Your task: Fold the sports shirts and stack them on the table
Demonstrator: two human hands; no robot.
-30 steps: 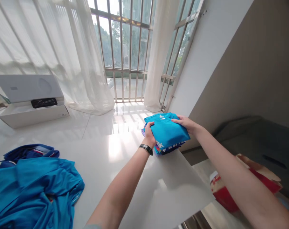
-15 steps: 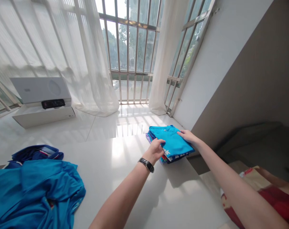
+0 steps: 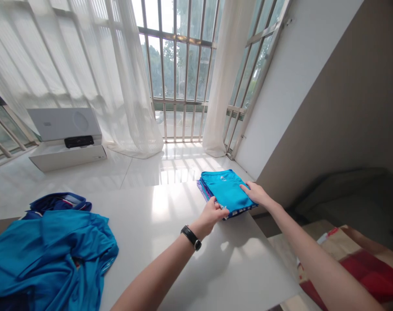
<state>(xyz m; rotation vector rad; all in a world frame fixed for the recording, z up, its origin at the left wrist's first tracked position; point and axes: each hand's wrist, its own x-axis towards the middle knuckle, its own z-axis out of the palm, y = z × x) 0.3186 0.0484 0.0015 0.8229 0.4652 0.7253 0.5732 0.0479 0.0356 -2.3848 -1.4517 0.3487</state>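
A folded bright blue shirt (image 3: 227, 185) with a small white logo near its collar lies on top of a stack of folded clothes (image 3: 203, 190) at the white surface's right edge. My left hand (image 3: 212, 212), with a black-strapped watch (image 3: 190, 237) on its wrist, pinches the shirt's near left corner. At the shirt's right edge is my right hand (image 3: 257, 193), thumb on top of the cloth, its other fingers partly hidden along the side. Purple and patterned layers show beneath the blue one.
A loose heap of blue clothing (image 3: 63, 250) lies on the white surface (image 3: 144, 259) at left, with a navy garment (image 3: 58, 203) behind it. An opened white box (image 3: 69, 160) holding a dark device (image 3: 78, 141) stands by the curtain (image 3: 131, 86). A red-and-beige bag (image 3: 361, 263) sits at lower right.
The shirt has come down flatter and squarer on the stack, shifting slightly left. Both hands stay at its edges, the left a little lower. The view has turned slightly left.
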